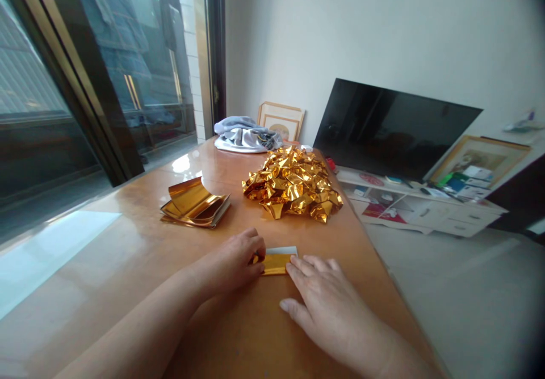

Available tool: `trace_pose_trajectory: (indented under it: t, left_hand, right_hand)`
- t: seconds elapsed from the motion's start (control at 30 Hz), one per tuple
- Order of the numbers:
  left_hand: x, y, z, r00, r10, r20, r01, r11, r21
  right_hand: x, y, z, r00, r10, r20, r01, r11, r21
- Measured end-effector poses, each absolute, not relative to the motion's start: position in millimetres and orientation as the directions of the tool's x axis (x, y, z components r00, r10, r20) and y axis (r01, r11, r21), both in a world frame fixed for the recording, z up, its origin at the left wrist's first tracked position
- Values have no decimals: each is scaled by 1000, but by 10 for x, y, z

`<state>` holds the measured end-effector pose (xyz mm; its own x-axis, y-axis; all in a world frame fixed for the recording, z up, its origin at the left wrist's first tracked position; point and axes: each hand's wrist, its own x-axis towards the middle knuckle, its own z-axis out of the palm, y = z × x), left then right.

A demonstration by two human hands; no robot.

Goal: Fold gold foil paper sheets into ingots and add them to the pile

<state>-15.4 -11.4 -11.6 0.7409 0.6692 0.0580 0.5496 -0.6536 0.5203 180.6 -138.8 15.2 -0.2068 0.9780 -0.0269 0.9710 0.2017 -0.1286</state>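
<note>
A sheet of gold foil paper (276, 264), folded into a narrow strip with a pale band along its far edge, lies on the wooden table (238, 328). At its left end, my left hand (238, 260) has curled fingers closed on the paper. My right hand (321, 299) rests over the right end, its fingers stretched out flat and the thumb apart on the tabletop. Beyond my left hand sits a stack of gold foil sheets (196, 206), the top one curling upward. Farther off and to the right is a heap of folded gold foil pieces (296, 183).
Folded cloth (242, 132) lies at the table's far end, in front of leaning picture frames (281, 119). A large television (392, 132) stands on a white cabinet (438, 211) beyond the table's right edge. Glass sliding doors (128, 67) are on the left.
</note>
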Motion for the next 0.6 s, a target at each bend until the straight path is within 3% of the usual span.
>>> trace_pose_trajectory:
  t: [0.6]
  left_hand:
    - [-191,-124,-65,757,650,56,539,-671,509]
  right_hand:
    - [1804,-1387,161,-215,977,11,968,214,-128]
